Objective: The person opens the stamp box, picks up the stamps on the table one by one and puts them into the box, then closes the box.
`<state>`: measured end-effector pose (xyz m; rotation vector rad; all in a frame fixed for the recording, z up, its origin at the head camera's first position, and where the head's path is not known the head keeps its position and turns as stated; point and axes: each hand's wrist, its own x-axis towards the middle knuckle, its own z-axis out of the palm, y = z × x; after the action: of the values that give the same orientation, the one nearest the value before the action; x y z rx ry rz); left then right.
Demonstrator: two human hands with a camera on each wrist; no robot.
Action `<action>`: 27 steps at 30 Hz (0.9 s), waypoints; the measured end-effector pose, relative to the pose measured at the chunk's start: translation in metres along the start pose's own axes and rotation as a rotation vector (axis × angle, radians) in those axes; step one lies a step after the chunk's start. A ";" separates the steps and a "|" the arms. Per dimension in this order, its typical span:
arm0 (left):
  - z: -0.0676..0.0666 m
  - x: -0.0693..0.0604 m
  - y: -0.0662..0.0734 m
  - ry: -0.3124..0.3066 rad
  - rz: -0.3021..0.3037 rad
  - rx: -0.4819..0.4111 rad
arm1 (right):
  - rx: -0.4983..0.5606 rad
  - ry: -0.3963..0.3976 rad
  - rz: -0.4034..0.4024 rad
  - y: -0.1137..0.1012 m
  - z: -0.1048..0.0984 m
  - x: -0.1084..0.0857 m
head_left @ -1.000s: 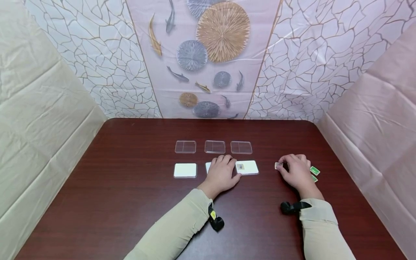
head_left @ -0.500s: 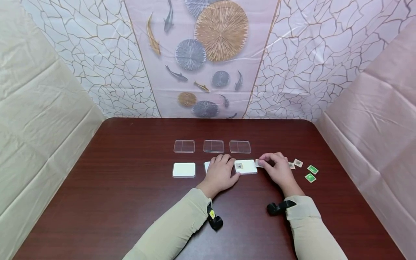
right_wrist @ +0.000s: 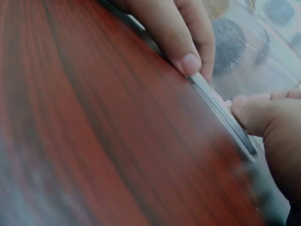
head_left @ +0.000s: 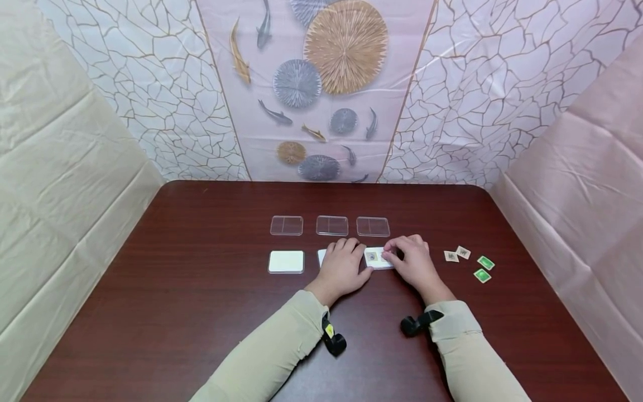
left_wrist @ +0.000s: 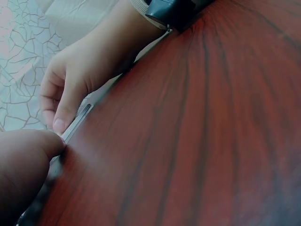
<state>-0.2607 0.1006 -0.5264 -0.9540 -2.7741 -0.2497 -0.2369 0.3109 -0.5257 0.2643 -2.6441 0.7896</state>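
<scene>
A flat white case point(head_left: 378, 266) lies on the table right of centre in the head view, a small stamp-like square point(head_left: 372, 257) on its left half. My left hand point(head_left: 339, 265) holds this case by its left end, thumb at the near edge and a finger at the far edge. Beneath that hand, a second white case point(head_left: 321, 255) is mostly covered. My right hand point(head_left: 413, 262) pinches another small stamp-like square over the right half of the held case; fingers hide most of it. In the right wrist view, the right thumb point(right_wrist: 247, 110) is just above the case's top.
A third white case point(head_left: 286, 262) lies to the left. Behind stand three clear plastic lids point(head_left: 287, 225) in a row. At right lie two pale printed squares point(head_left: 451, 256) and two green squares point(head_left: 482, 276). Fabric walls enclose the table's back and sides.
My right hand has moved left from the loose squares at right, carrying one pale square onto the white case. The left hand has stayed in place.
</scene>
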 end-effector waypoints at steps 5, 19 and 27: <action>0.000 0.000 0.000 -0.007 0.001 -0.002 | -0.058 -0.009 -0.007 -0.002 0.002 0.001; -0.004 0.000 0.000 -0.004 -0.008 0.000 | -0.069 0.030 -0.020 -0.002 -0.002 0.000; -0.010 -0.006 -0.014 0.002 0.003 -0.013 | -0.087 0.153 -0.050 0.026 -0.024 -0.008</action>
<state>-0.2630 0.0841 -0.5198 -0.9611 -2.7721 -0.2689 -0.2299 0.3465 -0.5236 0.2359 -2.5107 0.6495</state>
